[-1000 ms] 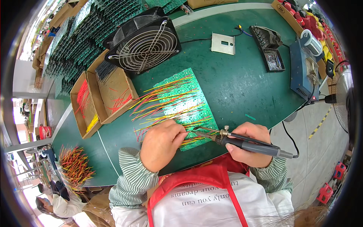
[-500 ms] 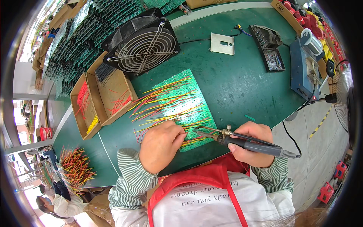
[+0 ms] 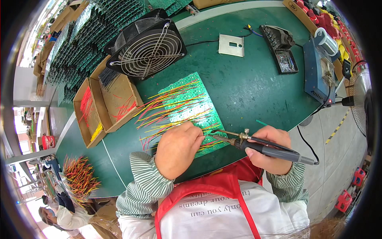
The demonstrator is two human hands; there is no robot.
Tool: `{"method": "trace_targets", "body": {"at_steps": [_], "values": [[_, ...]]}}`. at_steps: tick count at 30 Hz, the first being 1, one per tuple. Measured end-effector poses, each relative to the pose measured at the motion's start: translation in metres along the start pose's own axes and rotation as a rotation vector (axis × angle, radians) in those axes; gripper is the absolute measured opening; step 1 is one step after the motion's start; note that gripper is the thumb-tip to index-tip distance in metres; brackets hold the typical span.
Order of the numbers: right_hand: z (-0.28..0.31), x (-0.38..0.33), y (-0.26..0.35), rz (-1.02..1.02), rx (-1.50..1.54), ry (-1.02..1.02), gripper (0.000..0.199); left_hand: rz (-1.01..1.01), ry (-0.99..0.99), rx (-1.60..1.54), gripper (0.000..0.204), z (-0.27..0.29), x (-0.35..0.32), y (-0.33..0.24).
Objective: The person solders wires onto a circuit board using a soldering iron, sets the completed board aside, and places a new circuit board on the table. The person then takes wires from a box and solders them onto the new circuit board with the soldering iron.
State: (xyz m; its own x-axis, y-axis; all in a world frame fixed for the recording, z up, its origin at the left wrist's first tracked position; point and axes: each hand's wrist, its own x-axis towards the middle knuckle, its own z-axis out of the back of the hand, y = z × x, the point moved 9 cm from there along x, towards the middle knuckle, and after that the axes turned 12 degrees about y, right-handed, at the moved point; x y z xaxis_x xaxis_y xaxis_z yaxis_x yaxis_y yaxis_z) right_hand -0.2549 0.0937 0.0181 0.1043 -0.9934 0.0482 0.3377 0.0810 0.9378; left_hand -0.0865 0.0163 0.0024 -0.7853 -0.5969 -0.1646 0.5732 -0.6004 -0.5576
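A green circuit board lies on the green table, with rows of red and yellow wires fixed to it and trailing off its left side. My left hand is over the board's near part, thumb and fingers pinched together; what they hold is too small to make out. My right hand grips a soldering iron with a dark handle and a brass-coloured solder-feed guide. Its tip and the guide's end reach the near part of the board, close beside my left fingertips.
Left of the board stand cardboard boxes of cut wires and a black fan. A metal plate, a black holder tray and a blue soldering station with a solder spool stand farther right. A wire bundle lies at left.
My left hand has moved slightly right and up along the board, still pinched. My right hand and the soldering iron have shifted a little right.
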Motion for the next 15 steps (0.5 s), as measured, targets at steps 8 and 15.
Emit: {"method": "trace_targets", "body": {"at_steps": [8, 15], "values": [[0.000, 0.004, 0.000, 0.010, -0.012, 0.015, 0.020, 0.007, 0.099, -0.045, 0.008, -0.001, 0.010, 0.006], [0.006, 0.001, -0.001, 0.008, 0.020, -0.021, 0.021, 0.031, 0.097, -0.040, 0.009, 0.001, 0.007, 0.009]]}}
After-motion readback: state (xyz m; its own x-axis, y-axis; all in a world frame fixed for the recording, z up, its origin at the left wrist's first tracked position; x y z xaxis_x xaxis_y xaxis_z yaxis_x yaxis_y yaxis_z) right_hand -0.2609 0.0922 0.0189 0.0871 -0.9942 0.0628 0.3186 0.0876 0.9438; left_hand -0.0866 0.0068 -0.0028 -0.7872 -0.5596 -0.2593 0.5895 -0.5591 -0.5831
